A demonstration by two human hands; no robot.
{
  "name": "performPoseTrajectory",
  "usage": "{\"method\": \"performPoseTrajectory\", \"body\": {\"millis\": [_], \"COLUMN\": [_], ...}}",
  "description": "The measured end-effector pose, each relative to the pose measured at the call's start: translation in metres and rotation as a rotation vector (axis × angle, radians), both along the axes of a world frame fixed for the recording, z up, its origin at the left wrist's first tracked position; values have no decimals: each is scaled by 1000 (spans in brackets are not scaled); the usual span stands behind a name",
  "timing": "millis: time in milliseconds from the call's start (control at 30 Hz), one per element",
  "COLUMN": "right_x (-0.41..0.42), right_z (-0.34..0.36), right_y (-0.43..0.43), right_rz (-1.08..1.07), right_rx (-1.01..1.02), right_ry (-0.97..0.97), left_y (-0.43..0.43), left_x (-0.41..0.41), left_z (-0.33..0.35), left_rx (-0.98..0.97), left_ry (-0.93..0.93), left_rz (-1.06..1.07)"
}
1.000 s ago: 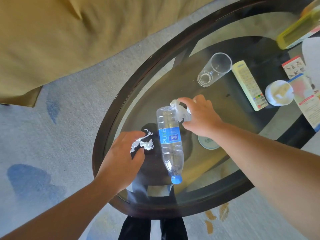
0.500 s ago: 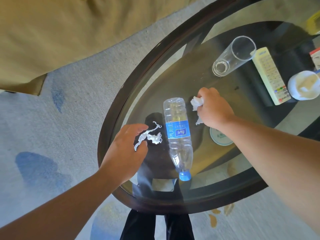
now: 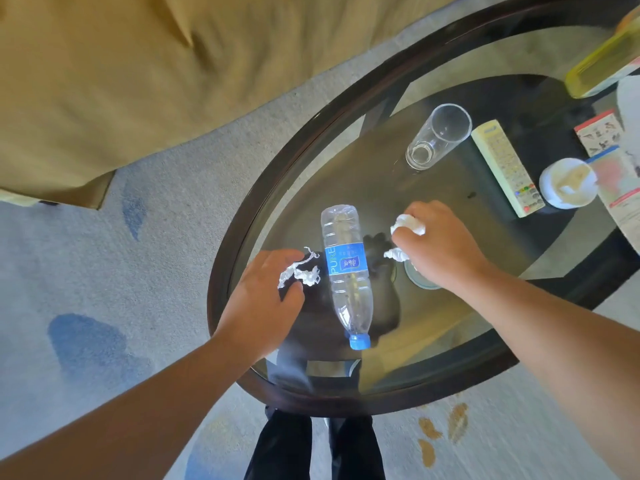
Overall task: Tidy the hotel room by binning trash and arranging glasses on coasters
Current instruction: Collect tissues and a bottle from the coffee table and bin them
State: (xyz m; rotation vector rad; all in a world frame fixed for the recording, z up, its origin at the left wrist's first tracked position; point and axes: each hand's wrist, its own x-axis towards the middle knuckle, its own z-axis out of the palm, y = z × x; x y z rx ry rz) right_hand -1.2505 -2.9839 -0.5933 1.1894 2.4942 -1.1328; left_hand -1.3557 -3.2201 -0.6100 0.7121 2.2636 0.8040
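An empty plastic bottle (image 3: pixel 346 271) with a blue label and cap lies on the round glass table (image 3: pixel 263 188). My left hand (image 3: pixel 263 299) pinches a crumpled white wrapper (image 3: pixel 299 271) just left of the bottle. My right hand (image 3: pixel 440 247) is closed on a wad of white tissue (image 3: pixel 408 225) to the bottle's right, partly covering a round coaster (image 3: pixel 420 280). A clear drinking glass (image 3: pixel 438 136) lies on its side farther back.
A cream remote control (image 3: pixel 507 168), a white lidded cup (image 3: pixel 568 183), leaflets (image 3: pixel 620 181) and a yellow bottle (image 3: pixel 602 64) sit at the table's right. A tan sofa (image 3: pixel 138 64) stands at the upper left. Carpet surrounds the table; my dark trouser legs (image 3: pixel 315 445) show below.
My right hand gathered the loose tissue into its fist and drew it back from the bottle's base. My left hand stayed on the wrapper.
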Motion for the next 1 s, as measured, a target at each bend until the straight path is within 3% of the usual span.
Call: {"method": "performPoseTrajectory", "body": {"millis": [133,367,500,1000], "right_x": [11,24,23,34], "right_z": [11,14,7,-11], "right_y": [-10,-20,-24,-24], "right_rz": [57,38,54,-91], "right_rx": [45,-73,-11,-70], "right_ry": [18,79,68,86], "left_y": [-4,-14,-11,25], "left_x": [6,4,1,-11], "left_z": [1,-18,-28,-70], "left_rx": [-4,-128,-167,-418], "left_ry": [-3,27,57,193], "left_rz": [-3,2,-10,-139]}}
